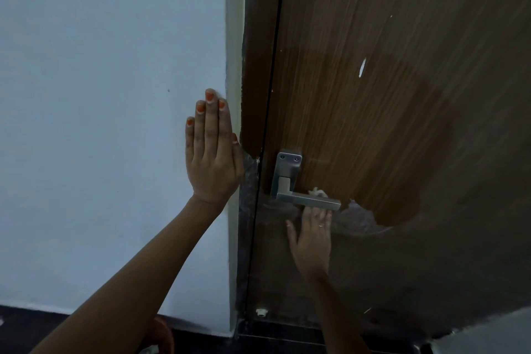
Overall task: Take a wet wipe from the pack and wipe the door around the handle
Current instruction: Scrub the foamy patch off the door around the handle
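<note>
On the left is a pale wall (86, 95). The left hand (214, 152) lies flat on it, just beside the cream door frame (232, 52). Its fingers (211, 123) are straight and close together, released and holding nothing, and the nails are orange.

Right of the frame is the brown wooden door (388, 80). Its lower part is grey and worn.

The metal handle (307, 200) sits near the door's left edge, and its lever points to the right. The right hand (311, 241) is just under the lever, flat against the door, with a ring on one finger. Its fingers reach up behind the lever, so the tips are hidden. The part that shows is straight, not clenched. They press the wet wipe (317, 192) on the door, and a small white piece of it shows just above the lever.
</note>
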`<state>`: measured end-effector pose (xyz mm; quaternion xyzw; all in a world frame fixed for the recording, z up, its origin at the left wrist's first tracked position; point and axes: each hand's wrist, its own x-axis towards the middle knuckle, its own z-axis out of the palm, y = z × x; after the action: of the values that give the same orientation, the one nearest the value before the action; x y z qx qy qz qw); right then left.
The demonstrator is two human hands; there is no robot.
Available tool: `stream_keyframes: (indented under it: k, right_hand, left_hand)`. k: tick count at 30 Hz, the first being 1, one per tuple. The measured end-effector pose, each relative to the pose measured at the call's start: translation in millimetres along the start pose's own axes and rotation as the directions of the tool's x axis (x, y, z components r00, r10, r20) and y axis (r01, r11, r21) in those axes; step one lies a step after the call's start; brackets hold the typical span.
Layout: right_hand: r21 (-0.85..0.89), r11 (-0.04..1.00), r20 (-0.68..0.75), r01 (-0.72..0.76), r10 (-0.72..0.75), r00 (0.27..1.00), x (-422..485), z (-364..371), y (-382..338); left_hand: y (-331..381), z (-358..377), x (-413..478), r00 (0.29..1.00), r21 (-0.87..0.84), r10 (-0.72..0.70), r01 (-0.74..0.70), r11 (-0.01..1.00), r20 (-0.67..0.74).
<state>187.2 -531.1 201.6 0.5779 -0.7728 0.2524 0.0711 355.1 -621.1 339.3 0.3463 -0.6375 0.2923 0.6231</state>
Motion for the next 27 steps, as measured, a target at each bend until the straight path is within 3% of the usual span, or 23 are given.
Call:
stream_keyframes:
  k: [4, 10, 14, 18, 23, 27]
  right_hand:
    - [-0.005, 0.999, 0.042, 0.046, -0.045, 0.998, -10.0, 8.1, -3.0]
    - [0.276, 0.928, -0.172, -0.251, 0.305, 0.937, -3.0, 1.4, 35.0]
    - [0.296, 0.933, -0.226, -0.203, 0.275, 0.934, 9.1, -6.0, 25.9]
    - [0.24, 0.955, -0.128, -0.172, 0.207, 0.97, -5.1, 10.0, 20.5]
    - [0.329, 0.9, -0.124, -0.286, 0.341, 0.932, -7.5, 10.3, 38.3]
    - [0.366, 0.901, -0.191, -0.232, 0.317, 0.929, 4.7, 1.1, 27.9]
  left_hand:
    - [-0.3, 0.5, -1.2, 1.0, 0.004, 0.005, -0.005, 1.0, 0.001]
    - [-0.3, -0.2, -0.3, 1.0, 0.001, 0.009, -0.009, 1.0, -0.003]
    - [0.5, -0.6, 0.1, 1.0, 0.005, 0.007, -0.007, 1.0, -0.004]
    - [0.8, -1.1, 0.6, 1.0, 0.004, 0.006, -0.006, 1.0, 0.001]
    - [1.0, -1.3, 0.1, 1.0, 0.008, 0.004, -0.004, 1.0, 0.005]
    - [0.6, -0.6, 0.1, 1.0, 0.003, 0.004, -0.004, 1.0, 0.002]
